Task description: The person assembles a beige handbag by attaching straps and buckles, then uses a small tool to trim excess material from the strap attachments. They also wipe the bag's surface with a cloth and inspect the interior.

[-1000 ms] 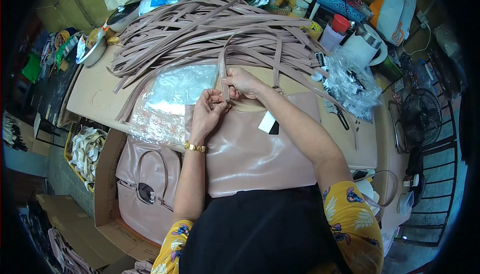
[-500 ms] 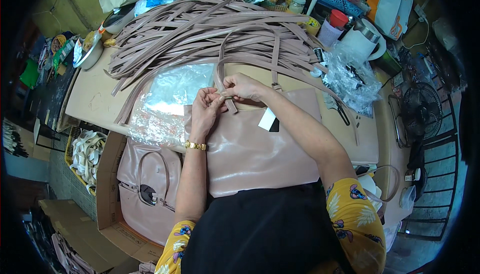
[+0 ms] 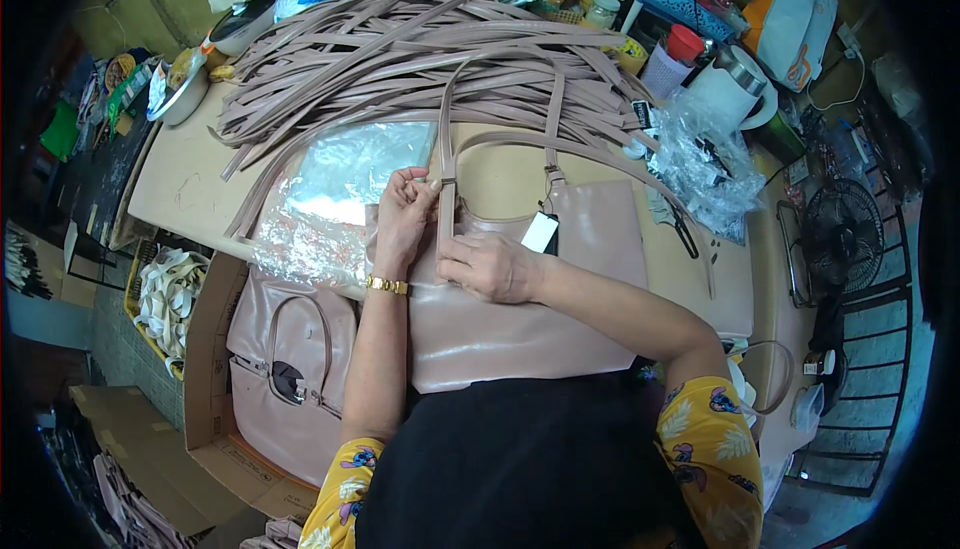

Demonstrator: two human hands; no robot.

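Pink strap ends unseen — behind the right hand's fingers.

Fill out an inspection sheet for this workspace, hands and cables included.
Surface: beige tabletop, largely covered.
Work items: dusty-pink handbag lying flat, white hang tag on it; handle strap at its left side.
Clutter: heap of loose straps beyond the bag; clear plastic bags left; crumpled clear plastic and black-handled scissors right.
Hands: left hand has fingertips at the handle strap's edge, grip unclear; right hand holds its lower part.
Cables: white cord hanging at the right wall.
Surroundings: black fan right; open cardboard box holding a second handbag left.
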